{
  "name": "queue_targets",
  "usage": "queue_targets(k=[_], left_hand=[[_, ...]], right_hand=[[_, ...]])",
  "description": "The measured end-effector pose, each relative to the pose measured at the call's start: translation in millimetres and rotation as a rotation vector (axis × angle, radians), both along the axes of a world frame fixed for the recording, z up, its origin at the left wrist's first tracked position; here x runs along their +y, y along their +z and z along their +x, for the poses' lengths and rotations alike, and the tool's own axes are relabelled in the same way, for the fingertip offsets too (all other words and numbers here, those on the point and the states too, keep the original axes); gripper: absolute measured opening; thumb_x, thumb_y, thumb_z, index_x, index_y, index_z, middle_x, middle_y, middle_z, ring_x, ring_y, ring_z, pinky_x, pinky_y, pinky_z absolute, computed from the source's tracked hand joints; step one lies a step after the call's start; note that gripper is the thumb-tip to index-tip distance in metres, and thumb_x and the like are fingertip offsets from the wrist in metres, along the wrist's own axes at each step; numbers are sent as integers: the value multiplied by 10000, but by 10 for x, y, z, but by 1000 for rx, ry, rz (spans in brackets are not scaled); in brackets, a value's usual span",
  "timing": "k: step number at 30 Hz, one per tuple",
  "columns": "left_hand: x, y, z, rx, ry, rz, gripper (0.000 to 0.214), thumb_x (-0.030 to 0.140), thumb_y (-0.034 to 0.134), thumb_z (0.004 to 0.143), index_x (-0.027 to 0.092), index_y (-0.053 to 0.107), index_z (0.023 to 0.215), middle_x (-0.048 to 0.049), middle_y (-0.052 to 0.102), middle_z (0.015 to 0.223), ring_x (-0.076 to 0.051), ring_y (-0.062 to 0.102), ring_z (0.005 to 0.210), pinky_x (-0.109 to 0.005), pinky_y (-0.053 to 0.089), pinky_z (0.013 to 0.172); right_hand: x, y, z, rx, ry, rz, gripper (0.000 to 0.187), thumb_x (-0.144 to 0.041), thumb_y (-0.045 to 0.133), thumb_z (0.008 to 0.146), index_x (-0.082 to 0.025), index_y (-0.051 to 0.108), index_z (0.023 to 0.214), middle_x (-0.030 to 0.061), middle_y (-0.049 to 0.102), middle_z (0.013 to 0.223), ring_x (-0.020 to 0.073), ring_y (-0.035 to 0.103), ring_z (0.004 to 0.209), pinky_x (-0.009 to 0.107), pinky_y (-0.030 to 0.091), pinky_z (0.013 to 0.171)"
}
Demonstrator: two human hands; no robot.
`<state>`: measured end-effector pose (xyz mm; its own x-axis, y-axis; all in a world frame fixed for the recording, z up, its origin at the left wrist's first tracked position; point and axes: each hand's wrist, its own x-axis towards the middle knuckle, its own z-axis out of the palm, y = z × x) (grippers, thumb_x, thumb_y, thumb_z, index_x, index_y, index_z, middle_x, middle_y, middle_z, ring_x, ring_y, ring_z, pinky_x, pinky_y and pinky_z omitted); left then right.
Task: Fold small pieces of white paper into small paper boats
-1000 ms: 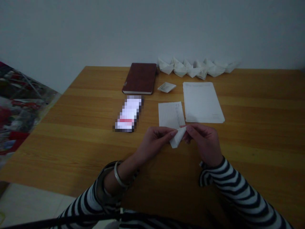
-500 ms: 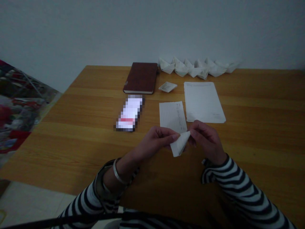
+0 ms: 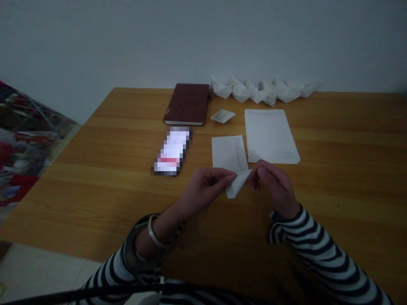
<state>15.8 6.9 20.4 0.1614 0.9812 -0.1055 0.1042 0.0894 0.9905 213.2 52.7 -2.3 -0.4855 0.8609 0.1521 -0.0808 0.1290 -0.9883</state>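
A small folded piece of white paper (image 3: 238, 183) is held just above the wooden table (image 3: 95, 178), near its front middle. My left hand (image 3: 205, 190) pinches its left corner between thumb and fingers. My right hand (image 3: 273, 184) pinches its right top corner, fingers curled. Both sleeves are black-and-white striped, and a silver bangle sits on my left wrist. Directly behind the hands lies a small lined sheet (image 3: 229, 152).
A larger stack of lined paper (image 3: 270, 135) lies right of the small sheet. A dark red notebook (image 3: 187, 103), a phone with lit screen (image 3: 171, 151), one small folded paper piece (image 3: 223, 115) and a row of several folded paper boats (image 3: 260, 90) sit farther back.
The folded paper dipped lower and toward me, then came back up. My right-hand fingers shifted along its top corner. Everything else on the table stayed put.
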Motion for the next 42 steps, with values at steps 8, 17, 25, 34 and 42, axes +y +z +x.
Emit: queue_targets(k=[8,17,25,34,42], left_hand=[[-21,-13,-5,128,-45,95,217,272,609,914,148,769,992,-74,782,894,-148,686,757,-237,526,661],[-36,-17,8,198,-75,167,210,215,598,913,140,752,1035,-63,787,954,-140,713,793,-221,550,696],[-63,-39,11,350,16,421,197,180,600,908,143,745,1036,-63,788,939,-135,723,767,-218,545,677],[-68,-10,18,285,13,348,201,206,602,914,185,752,1046,-52,788,969,-142,727,807,-234,561,731],[-56,-9,4,223,-31,188,204,260,599,912,161,764,980,-63,788,909,-157,701,761,-245,544,665]], right_hand=[[-26,0,23,-239,-74,300,351,-323,417,1004,-193,550,706,-37,477,584,102,445,530,253,334,523],[-25,-3,24,-298,-109,448,274,-227,453,970,-198,516,705,-46,439,586,103,430,526,248,316,524],[-22,-17,17,-387,-178,586,180,-242,524,945,-194,558,775,-45,477,606,105,457,540,240,342,539],[-66,35,-5,-338,-198,603,185,-216,494,948,-206,587,789,-9,570,641,139,537,581,269,404,571],[-66,34,12,-295,-114,449,278,-251,456,969,-212,511,699,-32,447,584,120,440,516,270,334,516]])
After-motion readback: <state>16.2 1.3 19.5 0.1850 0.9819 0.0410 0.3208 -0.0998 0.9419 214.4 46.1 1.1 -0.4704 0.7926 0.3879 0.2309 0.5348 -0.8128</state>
